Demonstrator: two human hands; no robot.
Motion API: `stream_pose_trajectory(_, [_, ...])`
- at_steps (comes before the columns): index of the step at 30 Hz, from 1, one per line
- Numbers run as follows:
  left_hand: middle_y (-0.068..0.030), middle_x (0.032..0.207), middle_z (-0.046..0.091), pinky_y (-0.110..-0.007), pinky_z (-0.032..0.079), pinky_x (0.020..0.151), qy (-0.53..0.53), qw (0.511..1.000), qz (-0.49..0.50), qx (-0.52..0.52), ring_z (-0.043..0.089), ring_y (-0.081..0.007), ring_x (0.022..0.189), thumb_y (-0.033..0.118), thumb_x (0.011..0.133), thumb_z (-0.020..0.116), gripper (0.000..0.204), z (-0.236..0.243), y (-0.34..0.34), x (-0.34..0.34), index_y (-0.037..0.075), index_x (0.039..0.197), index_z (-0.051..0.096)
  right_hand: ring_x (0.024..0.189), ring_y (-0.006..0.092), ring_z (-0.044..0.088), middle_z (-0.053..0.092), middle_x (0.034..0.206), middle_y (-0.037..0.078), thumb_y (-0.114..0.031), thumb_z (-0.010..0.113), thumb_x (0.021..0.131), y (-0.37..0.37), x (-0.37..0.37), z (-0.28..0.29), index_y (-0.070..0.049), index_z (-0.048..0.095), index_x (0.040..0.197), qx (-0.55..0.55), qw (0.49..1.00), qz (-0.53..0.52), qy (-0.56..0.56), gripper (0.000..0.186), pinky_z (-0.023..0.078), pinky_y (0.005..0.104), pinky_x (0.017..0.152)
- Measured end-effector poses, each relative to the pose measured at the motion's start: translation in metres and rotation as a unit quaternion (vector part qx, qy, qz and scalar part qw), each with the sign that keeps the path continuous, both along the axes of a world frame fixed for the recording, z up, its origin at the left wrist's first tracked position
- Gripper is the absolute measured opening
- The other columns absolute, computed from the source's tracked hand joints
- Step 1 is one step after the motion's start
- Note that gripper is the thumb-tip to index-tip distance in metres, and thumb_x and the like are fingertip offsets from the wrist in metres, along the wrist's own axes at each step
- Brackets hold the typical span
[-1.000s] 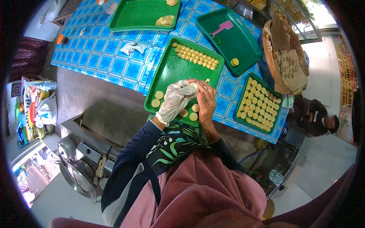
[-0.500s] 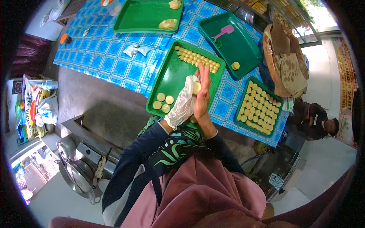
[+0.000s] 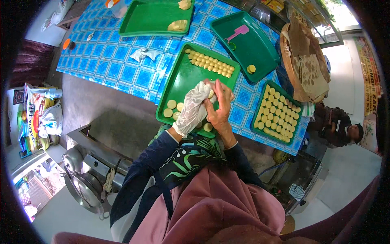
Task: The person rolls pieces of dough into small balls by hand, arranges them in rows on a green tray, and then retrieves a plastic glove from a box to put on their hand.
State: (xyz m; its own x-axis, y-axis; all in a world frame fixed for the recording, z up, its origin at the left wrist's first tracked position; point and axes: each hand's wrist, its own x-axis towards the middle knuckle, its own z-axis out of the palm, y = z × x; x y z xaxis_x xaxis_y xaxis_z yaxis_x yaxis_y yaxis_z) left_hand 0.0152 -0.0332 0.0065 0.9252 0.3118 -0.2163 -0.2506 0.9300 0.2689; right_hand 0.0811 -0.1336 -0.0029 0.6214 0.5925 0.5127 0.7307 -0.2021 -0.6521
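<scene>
Seen from above, a person is at a counter (image 3: 105,77) covered in blue checked cloth, both hands held over a green tray (image 3: 176,83). The gloved left hand (image 3: 196,106) and the bare right hand (image 3: 219,114) are cupped together, and the grip is narrow, holding a pale piece of dough (image 3: 211,93) between them. That piece sits toward 12 o'clock within the clasp, the glove on its 9 o'clock side and bare skin on its 3 o'clock side, so neither hand is clearly nearer (it is mostly hidden, and no long axis can be told). On the same tray, flat rounds (image 3: 167,112) lie near the glove at 9 o'clock, a lone round (image 3: 208,127) shows at 6 o'clock below the hands, and rows of small dough balls (image 3: 209,63) lie at 12 o'clock. Well apart, at 3 o'clock, is a packed batch of rounds (image 3: 276,110).
</scene>
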Motion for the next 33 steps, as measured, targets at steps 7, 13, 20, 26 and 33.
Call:
stream_pose_trajectory(7, [-0.0113,0.126,0.056,-0.036,0.049,0.100,0.009,1.000,0.008,0.008,0.056,-0.0219,0.117,0.020,0.102,0.052,0.038,-0.021,0.004,-0.009,-0.003,0.132,0.047,0.129,0.0314,0.041,0.054,0.134,0.015,-0.012,0.070,0.083,0.003,-0.013,0.000,0.001,0.037,0.145,-0.016,0.998,0.012,0.057,0.072,0.024,0.0463,0.108])
stream_pose_trajectory(13, [-0.0139,0.130,0.054,-0.036,0.046,0.104,0.050,0.998,0.033,-0.006,0.055,-0.0227,0.120,0.025,0.103,0.050,0.048,0.003,0.003,0.002,-0.001,0.141,0.036,0.130,0.0340,0.040,0.049,0.141,0.018,-0.017,0.069,0.085,0.011,-0.031,-0.004,0.002,0.039,0.144,-0.034,0.998,-0.050,-0.018,0.069,0.023,0.0468,0.107])
stream_pose_trajectory(20, [-0.0138,0.124,0.056,-0.035,0.046,0.103,0.069,0.775,-0.016,0.628,0.057,-0.0216,0.114,0.019,0.102,0.051,0.048,-0.018,0.011,-0.020,0.000,0.142,0.033,0.133,0.0333,0.036,0.052,0.141,0.015,-0.015,0.059,0.092,0.005,-0.016,0.001,0.004,0.023,0.150,-0.057,0.996,-0.016,0.060,0.071,0.019,0.0466,0.111])
stream_pose_trajectory(26, [-0.0157,0.116,0.061,-0.029,0.054,0.087,0.119,0.992,-0.004,0.039,0.065,-0.0198,0.097,0.004,0.094,0.060,0.041,-0.016,0.006,-0.008,-0.006,0.132,0.046,0.133,0.0342,0.037,0.053,0.140,0.020,-0.011,0.059,0.085,-0.004,-0.027,-0.006,0.006,0.022,0.149,0.022,0.996,0.000,0.086,0.076,0.017,0.0485,0.113])
stream_pose_trajectory(33, [-0.0102,0.108,0.063,-0.028,0.054,0.081,0.155,0.983,0.050,0.082,0.065,-0.0172,0.090,0.009,0.096,0.059,0.033,0.000,-0.004,0.000,-0.003,0.126,0.050,0.133,0.0355,0.040,0.056,0.137,0.019,-0.009,0.057,0.084,-0.002,-0.036,-0.009,0.006,0.013,0.151,0.074,0.990,-0.030,0.114,0.082,0.017,0.0461,0.114])
